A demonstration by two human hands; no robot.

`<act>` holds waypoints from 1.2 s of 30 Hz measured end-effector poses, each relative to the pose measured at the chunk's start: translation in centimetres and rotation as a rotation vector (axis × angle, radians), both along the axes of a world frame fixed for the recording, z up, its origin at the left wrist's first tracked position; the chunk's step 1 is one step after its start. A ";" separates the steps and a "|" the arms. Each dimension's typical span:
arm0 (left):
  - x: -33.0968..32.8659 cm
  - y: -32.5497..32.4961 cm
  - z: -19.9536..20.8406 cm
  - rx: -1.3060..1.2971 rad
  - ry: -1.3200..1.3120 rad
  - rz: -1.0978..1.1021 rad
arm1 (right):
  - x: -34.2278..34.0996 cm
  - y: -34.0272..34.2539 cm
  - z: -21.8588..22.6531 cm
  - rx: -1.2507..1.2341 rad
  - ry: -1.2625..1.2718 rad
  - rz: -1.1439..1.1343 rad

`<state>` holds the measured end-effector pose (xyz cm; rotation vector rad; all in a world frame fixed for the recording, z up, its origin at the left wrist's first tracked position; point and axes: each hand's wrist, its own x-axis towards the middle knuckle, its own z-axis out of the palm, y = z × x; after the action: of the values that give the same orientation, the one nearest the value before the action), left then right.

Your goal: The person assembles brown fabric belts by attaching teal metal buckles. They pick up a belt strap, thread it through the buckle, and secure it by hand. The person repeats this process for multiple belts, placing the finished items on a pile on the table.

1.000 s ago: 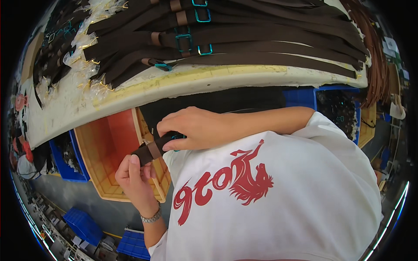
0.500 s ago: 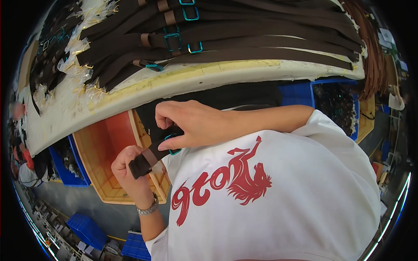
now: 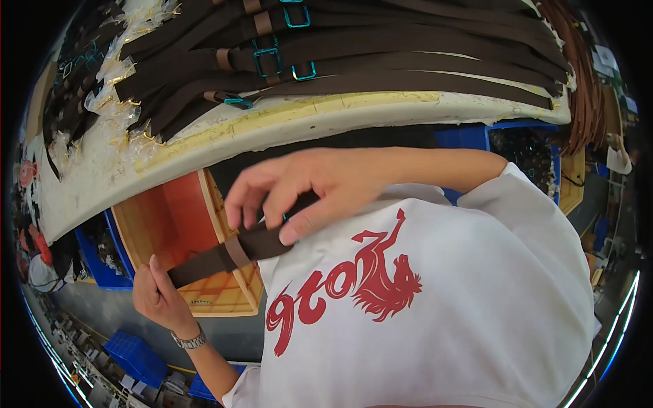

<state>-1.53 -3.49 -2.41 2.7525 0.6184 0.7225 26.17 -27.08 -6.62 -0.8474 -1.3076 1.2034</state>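
Observation:
A dark brown belt (image 3: 201, 267) stretches between my two hands in front of my shirt. At its left end, my left hand (image 3: 162, 296), with a metal watch on the wrist, pinches the strap between thumb and fingers. A lighter brown keeper loop (image 3: 236, 251) sits around the strap midway. Over the other end is my right hand (image 3: 316, 187), slightly blurred. Its thumb and index finger close on the belt near the buckle, while the other fingers are loosely bent. Only a sliver of teal shows of that buckle; the hand covers the rest.
Many similar dark belts (image 3: 408, 64) with teal buckles (image 3: 268, 62) lie across the pale table (image 3: 265, 126) ahead. Clear plastic wrapping (image 3: 112, 95) covers strap ends at left. Below the table stand an orange-lined crate (image 3: 183, 211) and blue bins (image 3: 139, 360). Brown straps (image 3: 583, 81) hang at the right.
My left hand has moved left and down, drawing out a longer length of strap. My right hand's fingers have loosened and spread, and the buckle is now mostly hidden.

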 end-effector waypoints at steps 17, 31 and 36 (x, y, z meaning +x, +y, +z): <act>3.2 -6.4 0.2 -0.903 0.359 -0.524 | -3.4 -3.1 1.9 0.076 -0.413 -0.197; 3.6 -6.6 -1.2 -1.364 0.245 -0.430 | -4.4 -2.3 1.5 0.037 -0.109 -0.227; 5.0 -6.5 -1.2 -1.388 0.238 -0.461 | -3.5 -1.8 1.3 -0.224 -0.327 -0.282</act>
<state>3.44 -9.96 -3.58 1.5357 0.2810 -0.1716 22.66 -28.86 -5.31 -1.3897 -1.2690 1.0255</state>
